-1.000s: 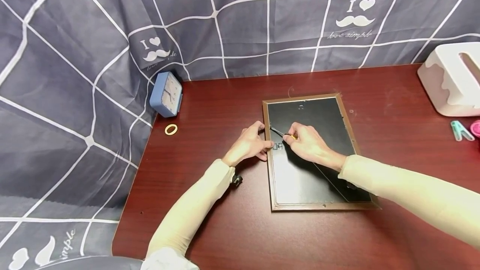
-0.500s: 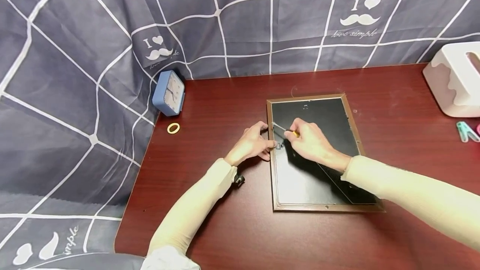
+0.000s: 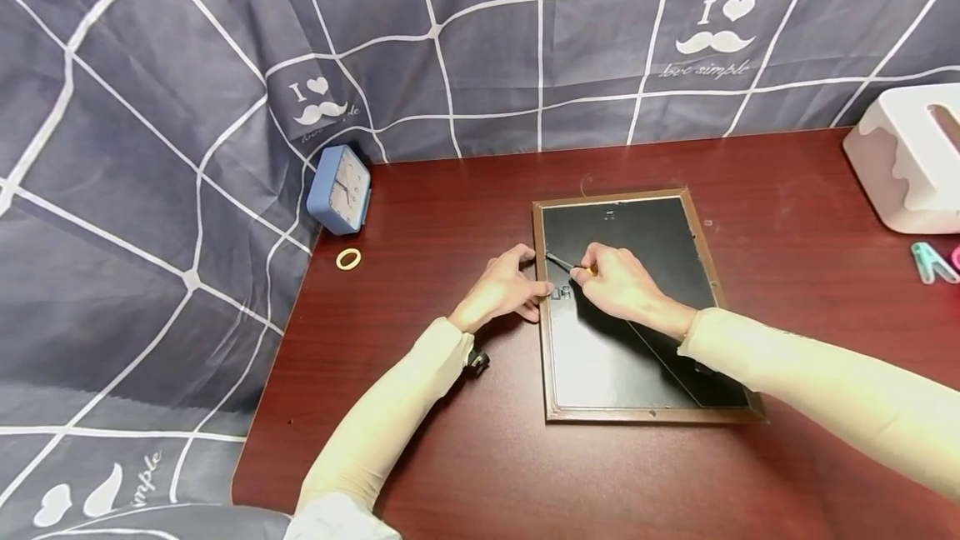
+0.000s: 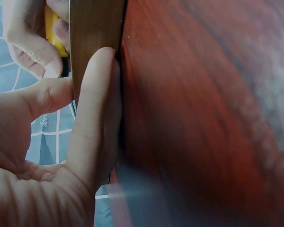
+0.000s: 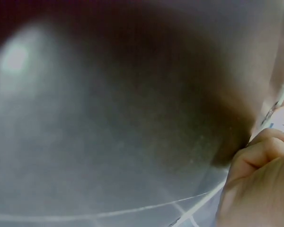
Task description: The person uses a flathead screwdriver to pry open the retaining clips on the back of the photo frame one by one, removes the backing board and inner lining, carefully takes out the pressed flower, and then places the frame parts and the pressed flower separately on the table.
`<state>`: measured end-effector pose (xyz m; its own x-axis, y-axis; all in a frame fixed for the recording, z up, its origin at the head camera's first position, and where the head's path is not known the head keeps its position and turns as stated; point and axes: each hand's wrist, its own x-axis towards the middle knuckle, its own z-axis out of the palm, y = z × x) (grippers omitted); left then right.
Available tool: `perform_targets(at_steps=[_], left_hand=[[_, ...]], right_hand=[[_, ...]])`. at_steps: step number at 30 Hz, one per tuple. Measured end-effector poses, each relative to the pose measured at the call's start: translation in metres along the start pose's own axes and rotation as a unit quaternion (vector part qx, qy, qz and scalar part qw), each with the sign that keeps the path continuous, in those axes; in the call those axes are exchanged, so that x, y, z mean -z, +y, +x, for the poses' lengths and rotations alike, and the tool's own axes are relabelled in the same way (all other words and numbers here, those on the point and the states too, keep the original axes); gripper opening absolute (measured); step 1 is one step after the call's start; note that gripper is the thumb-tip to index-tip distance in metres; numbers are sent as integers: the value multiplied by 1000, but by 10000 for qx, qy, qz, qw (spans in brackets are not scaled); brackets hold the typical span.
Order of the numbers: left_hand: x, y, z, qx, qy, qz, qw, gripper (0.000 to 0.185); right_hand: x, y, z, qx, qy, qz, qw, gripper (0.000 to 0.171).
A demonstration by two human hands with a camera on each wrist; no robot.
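Note:
A brown picture frame (image 3: 651, 416) lies back side up on the table, its black backing board (image 3: 600, 373) showing. My left hand (image 3: 498, 288) holds the frame's left edge, thumb on top and fingers along the outer side; in the left wrist view the fingers (image 4: 92, 123) lie against the brown edge. My right hand (image 3: 618, 282) grips a screwdriver (image 3: 564, 263) with a yellow handle (image 4: 53, 28). Its metal tip meets the inside of the left edge, above a small metal hanger (image 3: 559, 293). The right palm hides most of the handle.
A blue alarm clock (image 3: 340, 190) and a pale yellow ring (image 3: 348, 259) sit at the left on the reddish table (image 3: 450, 473). To the right are a white-and-pink tissue box (image 3: 911, 158) and a teal clip (image 3: 932, 263). A grey checked cloth (image 3: 495, 48) hangs behind.
Half a second ago the screwdriver tip was slightly farther up the left edge; it has come back down with my right hand. My left hand keeps its place on the frame.

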<state>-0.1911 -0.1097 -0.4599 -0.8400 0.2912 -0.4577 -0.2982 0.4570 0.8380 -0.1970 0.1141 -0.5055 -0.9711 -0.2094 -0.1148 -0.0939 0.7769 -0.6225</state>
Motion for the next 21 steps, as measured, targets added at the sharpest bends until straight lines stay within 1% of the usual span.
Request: perform_targets(at_steps=[6, 10, 13, 16, 17, 18, 19, 20, 21], left_hand=[[0, 2, -2, -86, -37, 59, 9999, 66], [1, -1, -3, -130, -16, 114, 9998, 64], [4, -2, -3, -82, -78, 160, 9998, 65], [9, 2, -1, -19, -179, 356, 9992, 67], [12, 5, 1, -55, -175, 469, 9987, 66], [15, 8, 3, -143, -109, 635, 9978, 63], [18, 12, 7, -277, 25, 862, 9959, 60], [21, 16, 10, -445, 215, 1138, 9923, 57], [24, 20, 14, -642, 441, 1421, 9868, 54]], right_hand=[[-1, 4, 1, 39, -27, 36, 10000, 18], [-5, 5, 3, 103, -21, 31, 9999, 17], [-7, 5, 3, 156, -20, 31, 9999, 17], [-3, -2, -1, 212, 12, -4, 9998, 16], [1, -5, -4, 237, 25, 15, 9997, 16], [4, -6, -6, 256, 43, 61, 9996, 17], [12, -11, -11, 251, 32, 152, 9996, 18], [21, -16, -17, 216, 33, 247, 9995, 19], [30, -20, -22, 195, 37, 341, 9992, 20]])
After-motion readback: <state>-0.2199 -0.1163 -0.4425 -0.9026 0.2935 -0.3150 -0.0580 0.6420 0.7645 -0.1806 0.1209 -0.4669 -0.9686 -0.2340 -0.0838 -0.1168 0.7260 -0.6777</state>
